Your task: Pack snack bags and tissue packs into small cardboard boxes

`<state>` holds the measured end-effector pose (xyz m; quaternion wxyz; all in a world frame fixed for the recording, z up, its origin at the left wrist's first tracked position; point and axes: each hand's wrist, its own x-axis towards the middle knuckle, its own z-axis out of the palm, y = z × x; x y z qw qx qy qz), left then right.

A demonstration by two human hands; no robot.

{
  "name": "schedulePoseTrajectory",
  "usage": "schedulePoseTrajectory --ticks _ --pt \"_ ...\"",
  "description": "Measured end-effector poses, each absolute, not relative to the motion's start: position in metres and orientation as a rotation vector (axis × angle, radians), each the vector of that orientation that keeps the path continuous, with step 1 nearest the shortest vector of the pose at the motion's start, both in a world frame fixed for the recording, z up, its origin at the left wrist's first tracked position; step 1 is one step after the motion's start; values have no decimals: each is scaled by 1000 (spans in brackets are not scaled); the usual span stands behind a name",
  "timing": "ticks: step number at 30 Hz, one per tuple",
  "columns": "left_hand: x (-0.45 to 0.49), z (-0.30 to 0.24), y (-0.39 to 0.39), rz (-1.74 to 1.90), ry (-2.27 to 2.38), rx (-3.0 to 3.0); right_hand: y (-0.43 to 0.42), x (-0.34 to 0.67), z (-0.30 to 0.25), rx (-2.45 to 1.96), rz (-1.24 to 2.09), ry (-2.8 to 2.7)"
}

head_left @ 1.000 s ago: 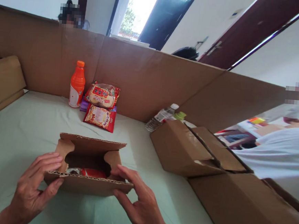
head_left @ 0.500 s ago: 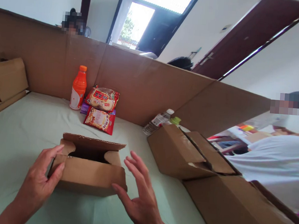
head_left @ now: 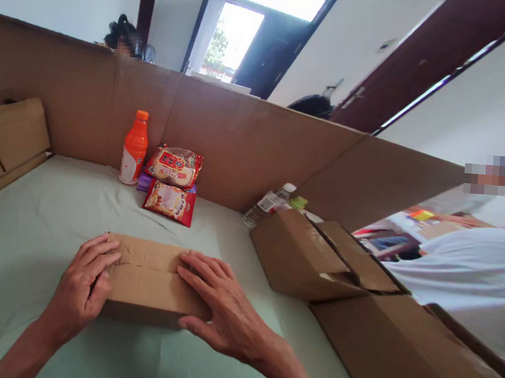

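Observation:
A small brown cardboard box (head_left: pixel 152 289) sits on the cloth in front of me, its top flaps folded down level. My left hand (head_left: pixel 90 278) grips the box's left end, fingers curled over the top edge and thumb near the front. Across the right part of the top lies my right hand (head_left: pixel 215 302), open, fingers stretched out and thumb apart at the front edge. The inside of the box is hidden.
Beyond the box stand an orange bottle (head_left: pixel 134 147) and red snack packets (head_left: pixel 170 201), one overlapping a purple pack. A clear bottle (head_left: pixel 266 204) leans by larger cardboard boxes (head_left: pixel 293 256) at right. A cardboard wall (head_left: pixel 239 135) runs behind. Other people are beyond it.
The box's raised rear flap and front flap have come down, covering the opening. My right hand has moved left onto the top, and my left fingers now rest over the left edge.

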<state>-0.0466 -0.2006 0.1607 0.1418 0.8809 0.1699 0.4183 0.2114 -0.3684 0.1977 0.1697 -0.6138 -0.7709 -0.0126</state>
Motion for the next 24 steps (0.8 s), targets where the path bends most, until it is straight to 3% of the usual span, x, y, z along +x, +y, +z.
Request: schedulePoseTrajectory --ticks 6,14,19,24 --pt "-46 157 -193 1179 491 2571 -339 217 208 -1764 190 -2389" --pt "-39 145 -170 1132 436 2562 -350 209 222 -1816 132 -2374" --pt "-20 141 -189 940 569 2522 -414 224 218 -2159 162 -1981" --pt "-13 102 -196 942 604 2500 -529 272 183 -2747 -108 -1236"
